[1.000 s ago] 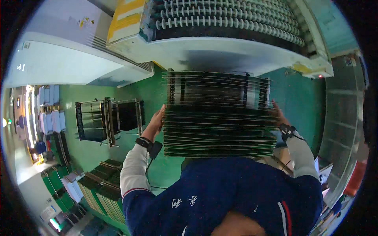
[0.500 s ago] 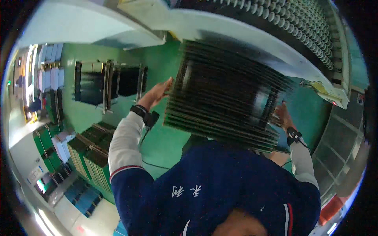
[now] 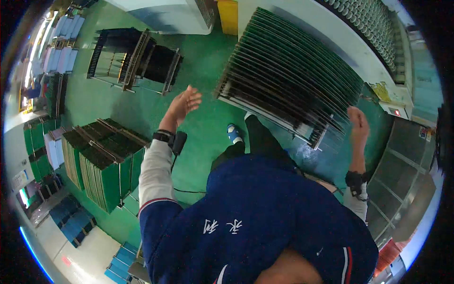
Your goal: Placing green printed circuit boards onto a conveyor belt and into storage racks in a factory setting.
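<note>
— Where are the hands?

— The left hand (image 3: 183,105) is open, fingers spread, holding nothing, apart from the rack of green circuit boards (image 3: 291,78). The right hand (image 3: 358,124) is raised just beside the rack's lower right corner (whether it touches, I cannot tell).

— And the rack?

— Tilted, above the green floor (image 3: 201,61), near a white machine (image 3: 364,33). More stacked boards (image 3: 101,161) stand at left.

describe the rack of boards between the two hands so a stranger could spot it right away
Start at the long white machine along the upper right. Just below it, over the green floor, sits the rack of boards, between the left hand and the right hand. Unlike the dark rack by the far wall or the green stacks on the left, its thin dark green boards fan out tilted, close above the person's legs.
</note>
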Available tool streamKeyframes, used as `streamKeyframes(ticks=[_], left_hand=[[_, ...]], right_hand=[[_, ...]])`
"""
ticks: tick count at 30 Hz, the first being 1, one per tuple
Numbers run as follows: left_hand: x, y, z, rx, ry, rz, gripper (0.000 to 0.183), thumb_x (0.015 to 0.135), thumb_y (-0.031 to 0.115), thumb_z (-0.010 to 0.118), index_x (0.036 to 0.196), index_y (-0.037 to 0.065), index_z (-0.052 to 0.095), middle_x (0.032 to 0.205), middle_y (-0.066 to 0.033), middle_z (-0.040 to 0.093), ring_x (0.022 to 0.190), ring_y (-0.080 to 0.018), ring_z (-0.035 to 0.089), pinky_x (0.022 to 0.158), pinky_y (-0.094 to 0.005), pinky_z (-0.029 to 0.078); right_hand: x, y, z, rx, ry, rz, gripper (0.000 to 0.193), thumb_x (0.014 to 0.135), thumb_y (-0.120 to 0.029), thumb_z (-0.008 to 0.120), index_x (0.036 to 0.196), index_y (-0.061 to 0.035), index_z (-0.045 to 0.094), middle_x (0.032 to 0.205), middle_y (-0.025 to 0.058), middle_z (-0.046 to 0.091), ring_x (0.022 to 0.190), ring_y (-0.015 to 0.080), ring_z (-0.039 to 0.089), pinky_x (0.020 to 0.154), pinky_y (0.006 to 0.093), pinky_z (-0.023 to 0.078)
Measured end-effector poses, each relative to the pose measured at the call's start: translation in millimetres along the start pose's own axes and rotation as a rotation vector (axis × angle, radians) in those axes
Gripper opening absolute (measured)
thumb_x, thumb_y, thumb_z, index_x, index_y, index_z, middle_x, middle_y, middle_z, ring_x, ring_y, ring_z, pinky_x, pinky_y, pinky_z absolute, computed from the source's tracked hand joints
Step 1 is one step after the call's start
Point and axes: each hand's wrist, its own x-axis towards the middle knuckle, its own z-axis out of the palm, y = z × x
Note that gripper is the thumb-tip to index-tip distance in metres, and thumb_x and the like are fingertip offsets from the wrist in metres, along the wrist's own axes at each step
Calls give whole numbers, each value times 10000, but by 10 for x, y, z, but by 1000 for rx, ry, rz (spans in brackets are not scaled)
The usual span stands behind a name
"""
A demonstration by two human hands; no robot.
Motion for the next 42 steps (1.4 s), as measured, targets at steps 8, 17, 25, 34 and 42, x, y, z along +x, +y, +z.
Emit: streamKeyframes(ticks=[8, 17, 25, 34, 42], left_hand=[[-938, -1996, -815, -259, 246, -39, 543, 852, 458, 560, 1188, 38, 482, 1009, -66, 606, 815, -168, 583, 687, -272, 454], [-1747, -3675, -762, -503, 543, -211, 524, 850, 440, 563, 1190, 50, 482, 1080, -97, 586, 812, -201, 589, 607, -281, 497], [-1612, -3733, -120, -573, 446, -101, 510, 842, 425, 580, 1157, 30, 511, 1045, -89, 595, 792, -185, 585, 647, -282, 484], [-1408, -3365, -127, -496, 492, -10, 550, 812, 438, 614, 1168, 27, 527, 984, -76, 614, 709, -152, 564, 568, -277, 446], [-1462, -3713, -142, -461, 543, -108, 491, 824, 419, 604, 1108, 22, 547, 909, -59, 609, 678, -151, 569, 530, -256, 446]], right_hand=[[-853, -774, 1162, -215, -474, -351, 255, 800, -112, 600, 1024, 10, 590, 1005, 150, 606, 921, 269, 583, 823, 340, 447], [-1007, -713, 1353, -437, -516, -466, 386, 794, -181, 609, 1128, -7, 524, 1061, 187, 585, 983, 343, 556, 851, 399, 433], [-740, -212, 1571, -751, -554, -384, 306, 816, -241, 557, 1029, -22, 576, 925, 248, 595, 883, 419, 555, 742, 460, 442], [-466, -154, 1608, -810, -595, -270, 277, 786, -227, 606, 976, -25, 612, 900, 203, 629, 850, 388, 582, 738, 431, 440], [-678, -289, 1499, -802, -613, -385, 322, 774, -218, 624, 987, 22, 599, 892, 224, 621, 848, 402, 574, 744, 431, 439]])
